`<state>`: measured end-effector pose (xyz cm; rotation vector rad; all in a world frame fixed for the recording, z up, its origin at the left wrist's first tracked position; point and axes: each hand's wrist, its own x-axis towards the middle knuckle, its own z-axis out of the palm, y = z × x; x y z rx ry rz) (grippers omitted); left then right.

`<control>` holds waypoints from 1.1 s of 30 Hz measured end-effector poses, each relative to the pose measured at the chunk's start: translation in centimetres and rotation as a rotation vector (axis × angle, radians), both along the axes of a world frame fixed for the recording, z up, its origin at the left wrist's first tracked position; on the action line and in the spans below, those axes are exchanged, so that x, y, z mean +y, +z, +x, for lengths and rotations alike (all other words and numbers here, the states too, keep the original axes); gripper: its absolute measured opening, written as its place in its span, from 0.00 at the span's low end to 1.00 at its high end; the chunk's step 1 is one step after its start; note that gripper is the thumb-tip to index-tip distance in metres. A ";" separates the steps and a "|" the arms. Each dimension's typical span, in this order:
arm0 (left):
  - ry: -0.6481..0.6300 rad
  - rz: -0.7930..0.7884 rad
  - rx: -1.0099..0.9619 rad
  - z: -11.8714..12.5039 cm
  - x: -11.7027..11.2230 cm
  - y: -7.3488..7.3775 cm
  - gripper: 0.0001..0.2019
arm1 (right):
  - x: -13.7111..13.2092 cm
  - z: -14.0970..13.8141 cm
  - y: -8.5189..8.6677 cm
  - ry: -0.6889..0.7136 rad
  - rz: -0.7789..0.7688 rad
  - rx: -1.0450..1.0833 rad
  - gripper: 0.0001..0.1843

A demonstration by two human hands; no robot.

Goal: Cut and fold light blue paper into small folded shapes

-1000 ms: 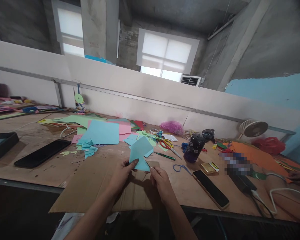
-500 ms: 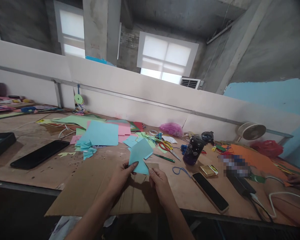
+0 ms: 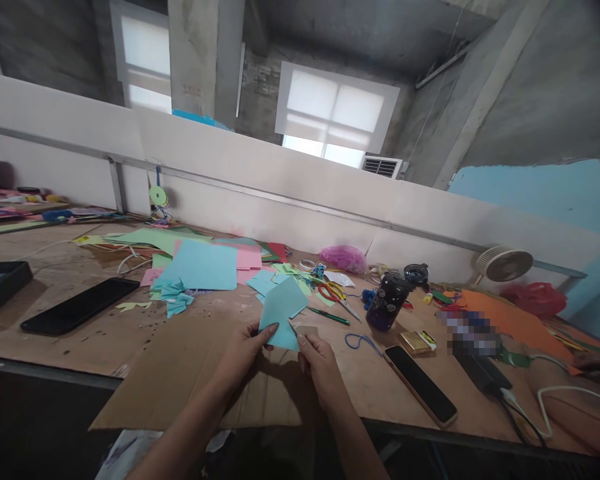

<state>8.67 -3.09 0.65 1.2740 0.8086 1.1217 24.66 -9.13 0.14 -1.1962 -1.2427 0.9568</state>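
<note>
A folded piece of light blue paper (image 3: 281, 312) stands upright between my two hands above a flat sheet of brown cardboard (image 3: 180, 373). My left hand (image 3: 243, 353) pinches its lower left edge with thumb and fingers. At the lower right corner my right hand (image 3: 320, 367) pinches it too. Both hands hover near the table's front edge.
Loose coloured paper sheets (image 3: 205, 263) and blue scraps lie behind. Red-handled scissors (image 3: 333, 293), a green pencil (image 3: 329, 316), a dark bottle (image 3: 386, 301), two phones (image 3: 421, 385) (image 3: 80, 305), a black tray (image 3: 0, 283), a small fan (image 3: 503, 265) and cables also sit on the table.
The view has shifted slightly. The hands keep their hold on the blue paper with barely any movement.
</note>
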 end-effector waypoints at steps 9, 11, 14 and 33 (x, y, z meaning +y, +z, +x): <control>-0.022 -0.030 -0.024 0.0 0.1 -0.4 0.16 | -0.3 -0.2 0.6 0.005 0.005 0.003 0.22; -0.024 -0.024 -0.020 0.0 0.1 -0.3 0.17 | -0.3 -0.2 0.7 0.020 0.013 0.019 0.22; -0.032 -0.022 -0.013 0.0 0.0 0.0 0.17 | -0.3 -0.2 0.8 0.027 0.035 0.015 0.22; 0.144 -0.043 -0.038 -0.1 0.0 -0.1 0.17 | 0.0 0.3 1.2 -0.087 0.013 0.276 0.16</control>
